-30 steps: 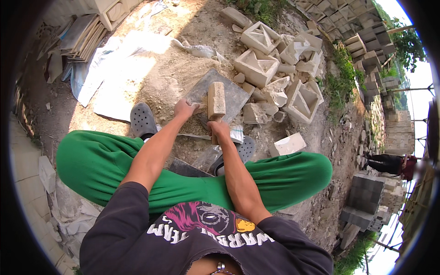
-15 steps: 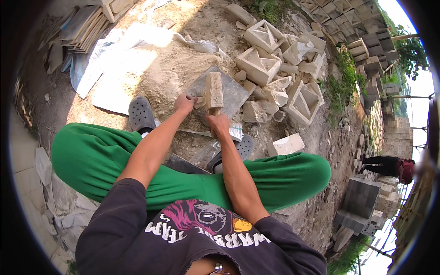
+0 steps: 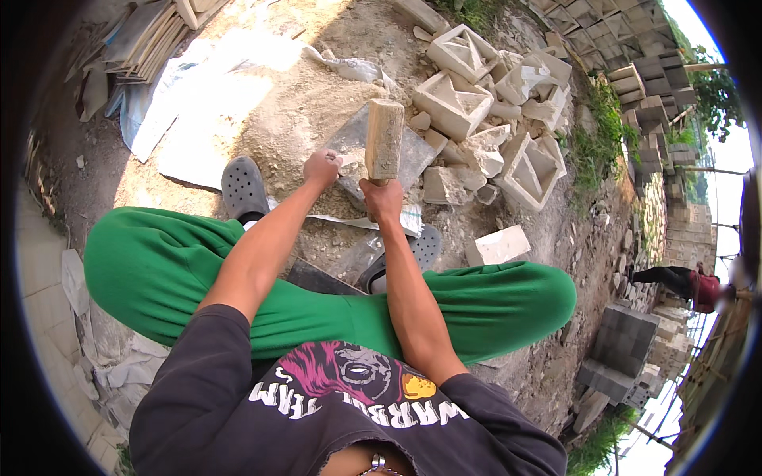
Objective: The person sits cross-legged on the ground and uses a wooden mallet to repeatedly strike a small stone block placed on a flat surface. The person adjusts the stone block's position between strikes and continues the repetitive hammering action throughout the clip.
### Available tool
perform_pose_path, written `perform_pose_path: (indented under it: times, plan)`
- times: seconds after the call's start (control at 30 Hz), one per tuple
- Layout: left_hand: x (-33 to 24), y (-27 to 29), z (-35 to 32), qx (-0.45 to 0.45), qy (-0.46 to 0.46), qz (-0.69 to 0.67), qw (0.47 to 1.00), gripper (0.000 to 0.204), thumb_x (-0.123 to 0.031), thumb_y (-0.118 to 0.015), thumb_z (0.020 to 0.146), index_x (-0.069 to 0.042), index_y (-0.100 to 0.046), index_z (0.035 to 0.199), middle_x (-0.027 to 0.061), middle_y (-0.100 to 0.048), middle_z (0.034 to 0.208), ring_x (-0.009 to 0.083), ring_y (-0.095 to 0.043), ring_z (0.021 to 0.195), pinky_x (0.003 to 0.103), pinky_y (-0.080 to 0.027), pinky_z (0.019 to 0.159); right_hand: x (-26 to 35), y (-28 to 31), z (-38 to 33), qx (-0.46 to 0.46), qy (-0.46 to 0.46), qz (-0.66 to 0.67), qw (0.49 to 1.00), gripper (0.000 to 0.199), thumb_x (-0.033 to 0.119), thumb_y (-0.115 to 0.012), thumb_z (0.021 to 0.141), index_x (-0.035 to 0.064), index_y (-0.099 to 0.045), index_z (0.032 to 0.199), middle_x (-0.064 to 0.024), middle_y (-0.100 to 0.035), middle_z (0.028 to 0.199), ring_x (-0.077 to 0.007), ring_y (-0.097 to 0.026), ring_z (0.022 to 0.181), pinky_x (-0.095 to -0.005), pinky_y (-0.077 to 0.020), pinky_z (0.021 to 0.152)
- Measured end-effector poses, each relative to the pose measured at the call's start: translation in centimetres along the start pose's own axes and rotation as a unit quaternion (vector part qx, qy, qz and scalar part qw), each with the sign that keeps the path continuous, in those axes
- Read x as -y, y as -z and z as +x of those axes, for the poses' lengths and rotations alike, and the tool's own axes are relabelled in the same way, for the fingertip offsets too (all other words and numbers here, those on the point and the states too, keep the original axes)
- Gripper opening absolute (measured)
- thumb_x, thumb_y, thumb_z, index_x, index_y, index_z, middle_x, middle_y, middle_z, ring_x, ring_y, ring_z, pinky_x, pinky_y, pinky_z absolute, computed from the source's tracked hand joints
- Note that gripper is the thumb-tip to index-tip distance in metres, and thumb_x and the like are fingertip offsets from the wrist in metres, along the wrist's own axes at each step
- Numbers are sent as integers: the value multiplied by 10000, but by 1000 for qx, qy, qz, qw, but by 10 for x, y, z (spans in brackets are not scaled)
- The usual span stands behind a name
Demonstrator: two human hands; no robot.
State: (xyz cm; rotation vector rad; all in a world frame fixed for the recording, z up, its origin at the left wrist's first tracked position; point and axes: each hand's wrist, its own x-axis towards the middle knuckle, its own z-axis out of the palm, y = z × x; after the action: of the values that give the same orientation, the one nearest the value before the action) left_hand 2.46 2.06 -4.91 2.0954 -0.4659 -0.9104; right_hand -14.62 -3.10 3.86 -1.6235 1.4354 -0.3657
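My right hand (image 3: 382, 198) is wrapped round the handle of a wooden mallet (image 3: 385, 141), whose thick, dusty block head is above a flat grey slab (image 3: 413, 159). At the slab's left edge my left hand (image 3: 321, 168) is closed on a small pale chunk of stone (image 3: 348, 161). Part of that chunk is covered by my fingers, and the mallet head hides the middle of the slab. Around the slab lies crumbled, sandy-coloured rubble (image 3: 278, 151).
To the right are broken pale blocks (image 3: 452, 105) with triangular hollows and loose chunks. A single white block (image 3: 498, 246) sits by my right knee. Thin boards (image 3: 147, 40) are stacked far left, near a white sheet (image 3: 190, 111). A person (image 3: 683, 285) stands at far right.
The mallet has come up with my right hand, its head now larger in view and further from the slab. My left hand has stayed nearly in place, a little higher.
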Motion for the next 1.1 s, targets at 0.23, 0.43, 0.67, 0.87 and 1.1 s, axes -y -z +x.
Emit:
perform_pose_path:
  times: [0.23, 0.43, 0.67, 0.87, 1.1]
  plan:
    - [-28, 9, -18, 13, 15, -14, 1000, 241, -267, -748, 884, -47, -703, 972, 91, -746, 789, 179, -712, 638, 322, -545, 653, -8, 13, -4, 66, -84, -5, 994, 361, 289, -741, 702, -25, -713, 878, -174, -701, 744, -283, -699, 672, -392, -550, 650]
    - [-15, 10, -15, -3, 3, -27, 1000, 210, -260, -782, 838, -71, -695, 865, 74, -731, 733, 181, -701, 606, 324, -544, 650, 48, 29, -1, 5, 36, 36, 999, 337, 263, -742, 732, -40, -696, 870, -182, -708, 742, -284, -691, 677, -397, -515, 640]
    - [-24, 4, -9, 6, -5, 12, 1000, 187, -247, -770, 826, -76, -695, 838, 70, -729, 729, 182, -707, 640, 332, -542, 676, -29, -4, 6, 69, -40, -112, 991, 303, 248, -729, 724, -45, -693, 794, -110, -673, 659, -205, -661, 551, -369, -523, 562]
    - [1, 5, 1, -12, 21, -18, 1000, 129, -232, -761, 789, -109, -758, 831, 72, -744, 777, 237, -717, 732, 366, -553, 717, 25, 18, -12, 29, -60, 15, 998, 368, 296, -738, 704, -33, -705, 868, -173, -728, 783, -298, -714, 693, -403, -545, 660]
    - [0, 5, 2, -6, 7, -1, 1000, 144, -245, -766, 753, -117, -769, 818, 105, -750, 839, 262, -721, 806, 369, -555, 761, 46, 18, -11, -23, 81, 5, 996, 334, 255, -749, 707, -44, -690, 844, -186, -705, 738, -297, -696, 661, -406, -527, 647]
